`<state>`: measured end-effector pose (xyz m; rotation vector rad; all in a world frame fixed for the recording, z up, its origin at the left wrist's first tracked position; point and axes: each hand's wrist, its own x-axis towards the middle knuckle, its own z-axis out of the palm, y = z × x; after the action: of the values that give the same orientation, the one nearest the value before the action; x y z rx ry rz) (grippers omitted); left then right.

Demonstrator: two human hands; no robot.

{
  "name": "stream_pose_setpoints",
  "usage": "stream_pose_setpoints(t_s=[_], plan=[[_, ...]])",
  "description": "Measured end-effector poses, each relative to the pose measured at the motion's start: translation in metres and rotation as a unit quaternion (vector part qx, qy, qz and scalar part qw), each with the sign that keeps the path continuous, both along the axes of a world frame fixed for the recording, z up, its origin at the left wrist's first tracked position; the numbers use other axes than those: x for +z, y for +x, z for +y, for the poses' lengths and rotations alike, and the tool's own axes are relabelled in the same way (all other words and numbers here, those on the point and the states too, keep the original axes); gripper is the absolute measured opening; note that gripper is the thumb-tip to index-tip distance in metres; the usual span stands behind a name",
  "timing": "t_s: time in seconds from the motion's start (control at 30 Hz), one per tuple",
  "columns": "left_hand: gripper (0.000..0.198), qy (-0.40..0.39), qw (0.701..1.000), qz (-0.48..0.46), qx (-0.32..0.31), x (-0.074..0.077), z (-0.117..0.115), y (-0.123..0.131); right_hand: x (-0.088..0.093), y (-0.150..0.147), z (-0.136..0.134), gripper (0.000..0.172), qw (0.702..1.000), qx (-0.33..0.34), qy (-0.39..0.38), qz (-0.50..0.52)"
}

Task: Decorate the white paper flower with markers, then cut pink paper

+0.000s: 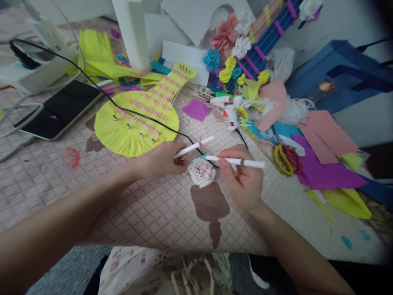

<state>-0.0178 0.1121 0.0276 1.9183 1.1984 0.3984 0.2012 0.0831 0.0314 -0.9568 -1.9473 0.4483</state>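
Observation:
A white crumpled paper flower [202, 172] with red specks sits at the table's middle, between my two hands. My left hand [167, 159] is closed around a white marker with a pink band [196, 146], and its fingertips reach the flower's left edge. In my right hand [242, 176] is a white marker with a green band [236, 160], held like a pen. Its teal tip points left, just over the top of the flower. I cannot tell whether the tip touches the paper.
A yellow paper-covered toy guitar [138, 119] lies beyond my left hand, with a black cable across it. Behind are a white glue gun [230, 108], scissors [287, 159], purple paper [325, 172] and a blue toy guitar with paper flowers. A phone [61, 108] rests at left.

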Motion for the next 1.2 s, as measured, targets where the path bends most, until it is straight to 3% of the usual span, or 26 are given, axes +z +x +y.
stream_pose_setpoints(t_s=[0.1, 0.33, 0.6, 0.8, 1.2], plan=[[0.01, -0.002, 1.0, -0.001, -0.005, 0.0, 0.0, 0.001, -0.002, 0.003, 0.003, 0.009, 0.999, -0.024, -0.039, 0.002], [0.01, 0.002, 1.0, 0.023, 0.005, 0.002, 0.0, 0.002, -0.005, 0.0, 0.003, 0.008, 0.997, 0.006, -0.076, -0.028], [0.007, -0.008, 0.999, 0.037, 0.001, 0.004, 0.0, 0.003, 0.0, 0.007, 0.017, 0.012, 0.989, -0.071, -0.116, 0.055], [0.009, -0.018, 0.998, 0.053, 0.004, 0.01, 0.0, 0.005, -0.007, 0.002, 0.04, 0.022, 0.978, -0.027, -0.193, 0.07], [0.008, -0.022, 0.999, 0.024, -0.009, 0.001, 0.0, 0.0, -0.008, -0.003, 0.04, 0.02, 0.975, -0.017, -0.209, 0.077]])
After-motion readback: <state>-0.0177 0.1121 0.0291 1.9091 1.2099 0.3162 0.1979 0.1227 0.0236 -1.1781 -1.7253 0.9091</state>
